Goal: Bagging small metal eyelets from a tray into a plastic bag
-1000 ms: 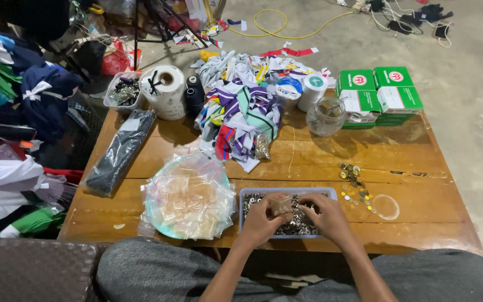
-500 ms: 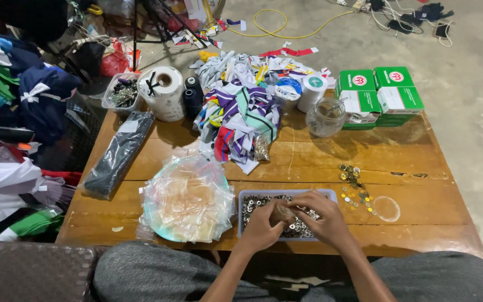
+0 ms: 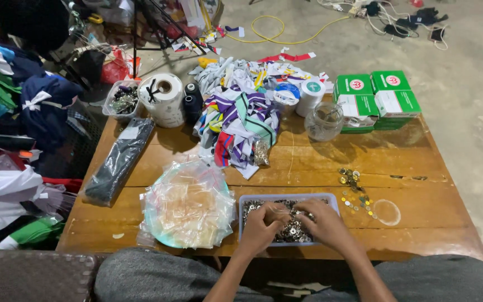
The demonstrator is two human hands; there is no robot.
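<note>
Hands in a tray of small metal fasteners on a wooden table

Both the left hand (image 3: 263, 226) and the right hand (image 3: 322, 223) rest in the pale tray (image 3: 288, 197) at the table's near edge, fingers curled together among the fasteners (image 3: 294, 230); what they pinch I cannot tell. Green-and-white boxes (image 3: 377, 99) stand stacked at the far right corner, a white tape roll (image 3: 163, 98) far left, a clear bag (image 3: 188, 202) just left of the tray.

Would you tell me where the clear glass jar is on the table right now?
In the head view, the clear glass jar stands at the far right of the wooden table, just left of the green and white boxes and right of the fabric pile.
</note>
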